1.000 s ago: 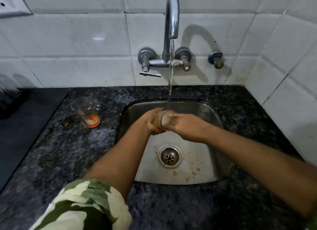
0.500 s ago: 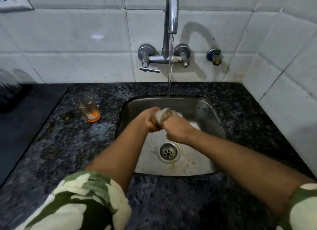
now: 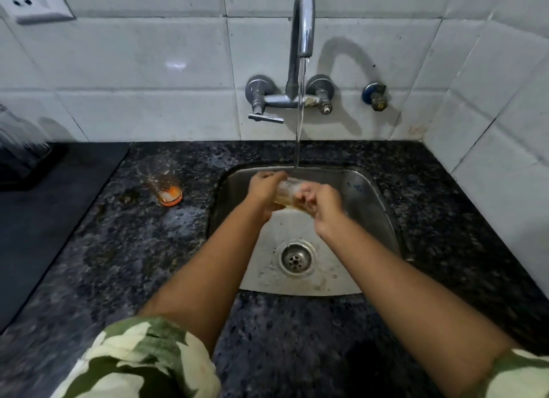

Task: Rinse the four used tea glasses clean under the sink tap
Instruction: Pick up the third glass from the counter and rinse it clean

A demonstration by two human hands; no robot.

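Head view — both hands (image 3: 264, 189) (image 3: 325, 204) gripping tilted glass (image 3: 289, 193)

1. The glass (image 3: 289, 193) over the sink (image 3: 368, 195) is smeared with motion, mostly covered by both hands.
2. Left of the sink, a dark object (image 3: 20, 162) runs off frame, unidentifiable.

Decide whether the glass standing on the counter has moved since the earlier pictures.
No. The glass stands just left of the sink, at the same spot along its rim as before.
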